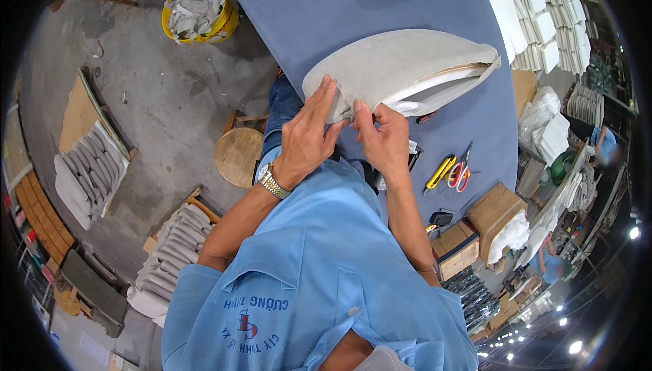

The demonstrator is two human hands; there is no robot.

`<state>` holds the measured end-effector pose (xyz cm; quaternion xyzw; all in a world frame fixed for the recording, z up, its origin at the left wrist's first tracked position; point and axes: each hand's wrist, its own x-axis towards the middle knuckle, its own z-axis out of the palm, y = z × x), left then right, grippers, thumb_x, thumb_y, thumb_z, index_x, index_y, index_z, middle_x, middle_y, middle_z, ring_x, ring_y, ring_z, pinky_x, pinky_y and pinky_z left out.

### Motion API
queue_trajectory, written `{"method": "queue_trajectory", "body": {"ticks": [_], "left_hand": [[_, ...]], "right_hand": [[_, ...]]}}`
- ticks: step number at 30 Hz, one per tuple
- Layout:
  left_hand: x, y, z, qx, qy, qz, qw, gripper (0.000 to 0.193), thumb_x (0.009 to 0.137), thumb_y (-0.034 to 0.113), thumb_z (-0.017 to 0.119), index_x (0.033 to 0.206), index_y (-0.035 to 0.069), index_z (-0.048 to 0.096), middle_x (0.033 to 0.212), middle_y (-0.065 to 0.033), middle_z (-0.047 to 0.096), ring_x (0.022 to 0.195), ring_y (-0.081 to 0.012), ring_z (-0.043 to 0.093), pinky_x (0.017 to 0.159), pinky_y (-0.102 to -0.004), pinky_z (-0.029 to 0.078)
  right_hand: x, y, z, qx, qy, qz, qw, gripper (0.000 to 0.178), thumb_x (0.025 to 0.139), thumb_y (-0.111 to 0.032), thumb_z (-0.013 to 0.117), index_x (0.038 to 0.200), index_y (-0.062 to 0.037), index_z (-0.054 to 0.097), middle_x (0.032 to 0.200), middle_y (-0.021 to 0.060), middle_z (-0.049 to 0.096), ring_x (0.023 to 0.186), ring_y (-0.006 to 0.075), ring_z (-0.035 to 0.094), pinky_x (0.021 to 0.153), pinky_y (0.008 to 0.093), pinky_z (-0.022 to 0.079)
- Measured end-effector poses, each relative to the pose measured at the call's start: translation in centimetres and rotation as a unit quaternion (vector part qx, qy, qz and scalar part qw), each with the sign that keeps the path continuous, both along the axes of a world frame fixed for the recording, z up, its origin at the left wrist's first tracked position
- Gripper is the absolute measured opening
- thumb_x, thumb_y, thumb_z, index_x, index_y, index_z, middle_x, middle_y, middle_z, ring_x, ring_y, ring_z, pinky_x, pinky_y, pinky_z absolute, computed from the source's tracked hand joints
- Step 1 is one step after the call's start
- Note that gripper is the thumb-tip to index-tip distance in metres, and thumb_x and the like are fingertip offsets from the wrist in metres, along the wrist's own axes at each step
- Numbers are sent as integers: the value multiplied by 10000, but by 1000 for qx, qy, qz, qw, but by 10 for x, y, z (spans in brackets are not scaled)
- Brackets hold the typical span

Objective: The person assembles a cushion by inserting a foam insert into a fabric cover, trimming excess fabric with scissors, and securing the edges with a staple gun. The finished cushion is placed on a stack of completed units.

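A seat cushion [401,65] in light grey fabric lies tilted at the near edge of the blue-covered table. Its cover gapes along the near right side, where white padding [448,82] and a thin board edge show inside. My left hand [309,130], with a metal watch on its wrist, holds the cushion's near left corner, fingers laid along the fabric and thumb at the edge. Close beside it, my right hand [384,133] pinches the cover's edge between thumb and bent fingers. The fingertips of the right hand are partly hidden by the fabric.
On the table [380,4], a yellow cutter [441,172] and red-handled scissors [460,175] lie right of my right forearm. A yellow bucket [227,21] of fabric scraps and a round wooden stool [238,157] stand left. Stacked pads [85,174] and cardboard boxes [496,215] surround me.
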<state>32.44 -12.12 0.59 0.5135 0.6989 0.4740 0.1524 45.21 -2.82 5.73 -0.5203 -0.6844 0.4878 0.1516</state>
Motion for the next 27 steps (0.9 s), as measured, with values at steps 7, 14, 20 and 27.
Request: {"method": "queue_trajectory", "body": {"ticks": [7, 14, 20, 27], "left_hand": [[-14, 9, 6, -19, -11, -18, 1000, 443, 862, 78, 782, 1292, 63, 677, 1440, -117, 634, 1151, -313, 713, 851, -363, 620], [-10, 2, 7, -47, 1, -38, 998, 423, 814, 41, 780, 1227, 107, 713, 1407, -115, 642, 1252, -342, 659, 881, -389, 625], [-7, -3, -2, -24, -28, -43, 998, 450, 810, 50, 792, 1248, 103, 701, 1408, -120, 641, 1274, -341, 647, 907, -395, 621], [-6, 1, -3, -13, -49, -27, 998, 638, 840, 118, 809, 1423, 29, 566, 1461, -157, 607, 1316, -342, 613, 1031, -418, 563]], "right_hand": [[-13, 15, -4, -78, 90, -39, 992, 461, 1042, -340, 648, 742, 9, 664, 619, 62, 646, 555, 100, 599, 530, 272, 454], [-10, 10, 5, -110, 37, -24, 993, 430, 1054, -311, 650, 741, -15, 642, 646, 42, 638, 567, 69, 554, 526, 241, 415], [-3, 4, 0, -56, 7, -3, 998, 448, 1028, -297, 683, 683, -15, 636, 587, 36, 621, 519, 66, 534, 486, 254, 390], [5, 5, -8, 24, -24, 33, 999, 429, 1012, -299, 700, 715, 7, 663, 572, 42, 630, 503, 69, 547, 464, 266, 390]]}}
